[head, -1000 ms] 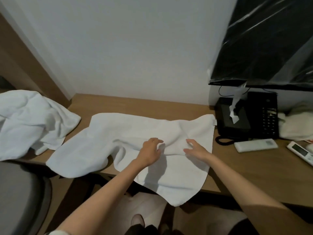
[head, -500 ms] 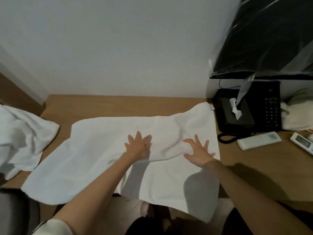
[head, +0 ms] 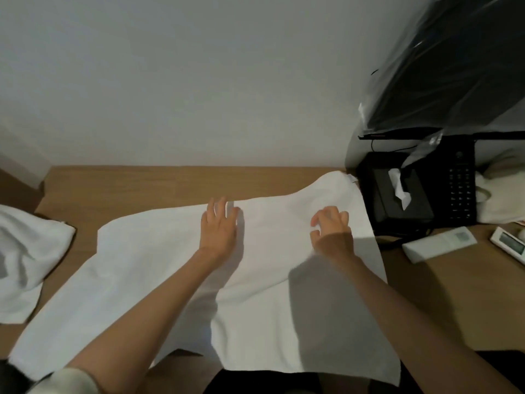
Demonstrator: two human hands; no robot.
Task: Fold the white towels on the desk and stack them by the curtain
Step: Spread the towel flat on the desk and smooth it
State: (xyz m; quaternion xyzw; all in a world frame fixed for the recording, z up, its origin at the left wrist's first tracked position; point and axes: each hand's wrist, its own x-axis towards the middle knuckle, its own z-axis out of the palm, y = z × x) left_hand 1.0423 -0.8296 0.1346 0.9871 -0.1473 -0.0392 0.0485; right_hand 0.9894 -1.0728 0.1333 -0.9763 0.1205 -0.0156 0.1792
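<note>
**Head view.** A towel point(head: 170, 265) lies unfolded across the desk point(head: 170, 183) under both hands. Its near part hangs over the desk edge toward the person.

- **Left hand** point(head: 218, 226): the fingers are straight and the palm is flat on the cloth, just short of the far hem.
- **Right hand** point(head: 331, 228): the fingers are bent with their tips on the cloth. Whether they pinch a fold or only press cannot be told.
- A low ridge rises beyond the right hand and runs to the far corner.

**Likely faults, as judged from this layout**

1. Much of the cloth overhangs behind the wrists. If both palms lift together, its weight may drag the towel off the desk.
2. If the ridge beyond the right hand is folded in unsmoothed, it would leave a crooked, bulky fold.
3. The box point(head: 397, 200) and the remote point(head: 439, 244) lie close outside the right hand. A wide sweep or a flipped corner could catch the tissue or push the remote.
4. The heap point(head: 25, 251), a second white towel, lies well outside the left hand, and the spread towel's left end reaches toward it. The two could tangle when that end is brought over.

**Not shown or unclear**

- The curtain and any finished stack are out of frame.
- The heap is cut by the left border, so its extent is unknown.
- The arms and their shadows cover the towel's middle.
- The towel is overexposed, which hides fine creases and hems.
- It is unclear whether the far right corner touches the box or lies just beside it.
- The hanging edge merges with dark clothing below.
</note>
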